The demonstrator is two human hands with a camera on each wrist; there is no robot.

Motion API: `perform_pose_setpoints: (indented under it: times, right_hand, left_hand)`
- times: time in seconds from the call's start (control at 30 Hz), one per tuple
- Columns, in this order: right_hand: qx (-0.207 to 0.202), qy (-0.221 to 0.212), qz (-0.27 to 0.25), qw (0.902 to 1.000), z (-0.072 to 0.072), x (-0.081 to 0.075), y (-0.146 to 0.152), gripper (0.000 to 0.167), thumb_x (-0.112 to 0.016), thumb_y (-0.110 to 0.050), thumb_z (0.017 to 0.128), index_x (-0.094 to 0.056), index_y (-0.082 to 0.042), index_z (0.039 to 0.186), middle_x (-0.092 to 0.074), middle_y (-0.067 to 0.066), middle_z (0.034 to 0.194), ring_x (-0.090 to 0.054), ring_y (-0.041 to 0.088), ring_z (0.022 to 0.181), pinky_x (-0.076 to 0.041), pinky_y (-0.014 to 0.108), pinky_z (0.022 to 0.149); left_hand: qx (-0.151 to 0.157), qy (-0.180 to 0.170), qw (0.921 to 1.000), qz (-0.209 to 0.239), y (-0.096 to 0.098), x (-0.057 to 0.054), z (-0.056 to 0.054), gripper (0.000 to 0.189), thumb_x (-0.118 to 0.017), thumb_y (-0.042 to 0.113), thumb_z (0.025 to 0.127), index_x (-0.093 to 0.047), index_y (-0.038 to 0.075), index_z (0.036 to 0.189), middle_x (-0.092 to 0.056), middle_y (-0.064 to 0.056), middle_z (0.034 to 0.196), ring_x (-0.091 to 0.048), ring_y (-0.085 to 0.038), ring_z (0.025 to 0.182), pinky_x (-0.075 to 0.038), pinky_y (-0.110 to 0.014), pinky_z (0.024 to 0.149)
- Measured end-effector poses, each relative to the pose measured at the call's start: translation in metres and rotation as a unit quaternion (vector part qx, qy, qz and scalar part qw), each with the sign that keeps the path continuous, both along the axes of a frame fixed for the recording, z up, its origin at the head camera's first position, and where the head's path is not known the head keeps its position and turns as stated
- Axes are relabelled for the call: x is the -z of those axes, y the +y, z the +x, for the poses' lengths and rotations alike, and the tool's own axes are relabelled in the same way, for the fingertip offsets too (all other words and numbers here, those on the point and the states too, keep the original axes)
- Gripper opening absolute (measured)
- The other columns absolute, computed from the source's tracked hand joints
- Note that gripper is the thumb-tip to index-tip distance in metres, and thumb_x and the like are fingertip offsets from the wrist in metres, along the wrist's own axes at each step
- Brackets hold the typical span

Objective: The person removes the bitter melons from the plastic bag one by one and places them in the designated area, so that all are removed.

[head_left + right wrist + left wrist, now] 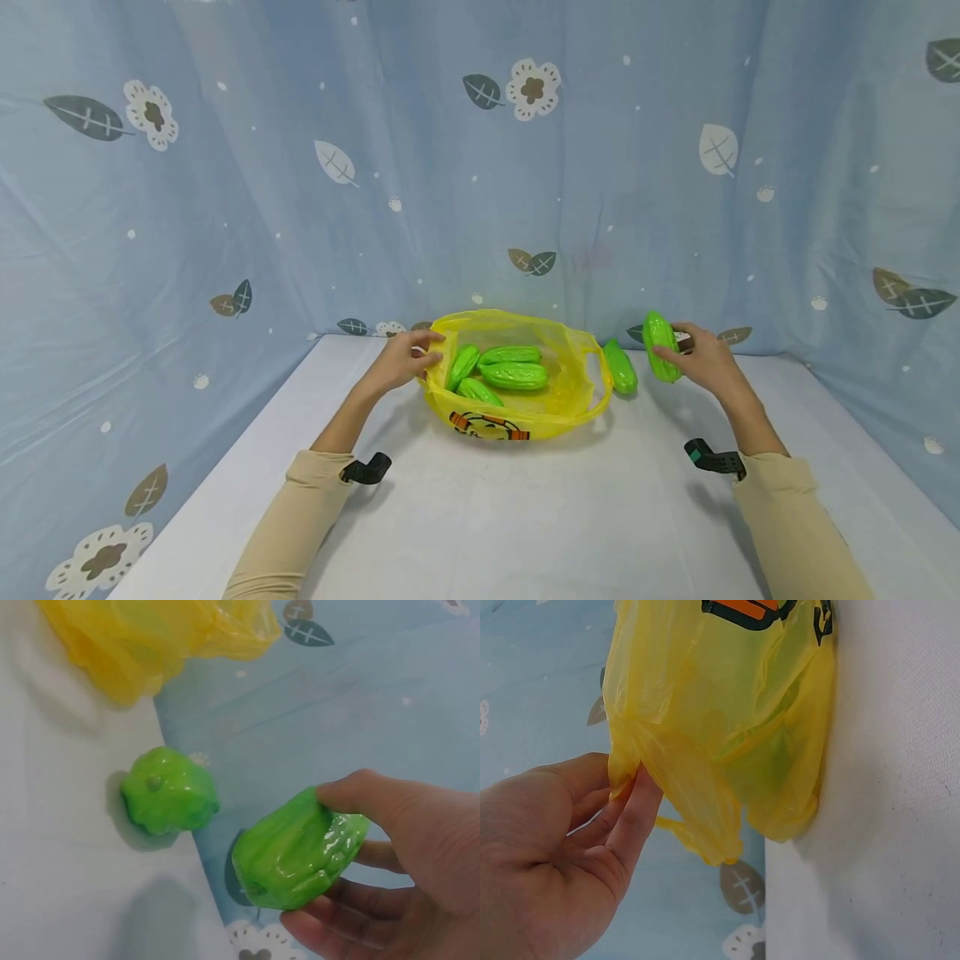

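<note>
Holding a green gourd between thumb and fingers, the right grip has it lifted clear of the bench, long side nearly upright, thumb on one flank and fingertips on the other! Over on the far side, the left grip pinches the left edge of a yellow plastic bag, thin film caught between the fingers. And look at that bag: mouth wide, four gourds lying inside toward the left, orange-and-black print across the front, right handle looping outward. Just beside that handle, one loose gourd lies on the white bench, between bag and right grip. Black wrist mounts sit at beige sleeves, and behind it all hangs a blue curtain, leaves and flowers everywhere!
</note>
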State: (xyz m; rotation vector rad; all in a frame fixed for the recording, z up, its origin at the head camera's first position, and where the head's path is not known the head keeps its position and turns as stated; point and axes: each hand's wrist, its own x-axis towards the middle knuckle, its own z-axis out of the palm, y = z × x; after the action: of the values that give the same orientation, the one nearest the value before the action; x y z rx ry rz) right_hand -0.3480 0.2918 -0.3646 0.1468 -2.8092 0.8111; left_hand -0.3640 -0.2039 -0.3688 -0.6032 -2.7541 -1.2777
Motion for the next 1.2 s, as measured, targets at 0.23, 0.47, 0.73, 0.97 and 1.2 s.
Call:
perform_pose_setpoints:
  times: [0.23, 0.47, 0.73, 0.97, 1.2]
  right_hand:
    - [0.007, -0.004, -0.011, 0.9999, -0.004, 0.009, 0.004, 0.075, -0.06, -0.046, 0.095, -0.04, 0.009, 0.142, -0.061, 0.037, 0.114, -0.067, 0.041, 0.092, -0.058, 0.046, 0.07]
    - [0.011, -0.003, -0.014, 0.9998, -0.01, 0.02, 0.012, 0.077, -0.061, -0.048, 0.094, -0.041, 0.009, 0.142, -0.061, 0.034, 0.111, -0.067, 0.037, 0.089, -0.058, 0.04, 0.066]
    - [0.008, -0.019, -0.01, 0.9997, -0.012, 0.026, 0.013, 0.08, -0.06, -0.05, 0.094, -0.039, 0.011, 0.142, -0.059, 0.037, 0.116, -0.068, 0.036, 0.087, -0.058, 0.038, 0.063]
    - [0.015, -0.029, -0.002, 0.9995, -0.016, 0.032, 0.01, 0.081, -0.059, -0.052, 0.094, -0.04, 0.01, 0.142, -0.057, 0.039, 0.121, -0.065, 0.045, 0.098, -0.059, 0.043, 0.067]
    - [0.019, -0.037, -0.003, 0.9991, -0.018, 0.038, 0.011, 0.08, -0.059, -0.051, 0.094, -0.04, 0.01, 0.142, -0.057, 0.039, 0.123, -0.062, 0.047, 0.104, -0.06, 0.046, 0.072]
  left_hand:
    - [0.002, 0.0, 1.0, 0.003, 0.0, 0.001, 0.0, 0.035, -0.063, 0.016, 0.097, -0.061, 0.008, 0.131, -0.057, -0.018, 0.115, -0.067, -0.021, 0.088, -0.06, -0.029, 0.064]
    - [0.001, 0.001, 1.0, 0.001, 0.0, 0.001, -0.001, 0.036, -0.063, 0.017, 0.097, -0.061, 0.009, 0.131, -0.058, -0.018, 0.115, -0.068, -0.023, 0.091, -0.061, -0.029, 0.064]
    - [0.006, 0.007, 1.0, 0.0, 0.0, 0.002, -0.001, 0.036, -0.063, 0.016, 0.097, -0.061, 0.008, 0.131, -0.058, -0.018, 0.114, -0.068, -0.022, 0.089, -0.06, -0.029, 0.063]
    - [0.005, 0.004, 1.0, 0.003, -0.001, 0.004, -0.003, 0.035, -0.063, 0.016, 0.096, -0.062, 0.008, 0.131, -0.057, -0.018, 0.113, -0.067, -0.019, 0.083, -0.06, -0.029, 0.062]
    - [0.004, 0.004, 1.0, 0.002, 0.0, 0.004, -0.003, 0.035, -0.063, 0.015, 0.096, -0.062, 0.007, 0.13, -0.056, -0.017, 0.11, -0.066, -0.019, 0.081, -0.06, -0.029, 0.062]
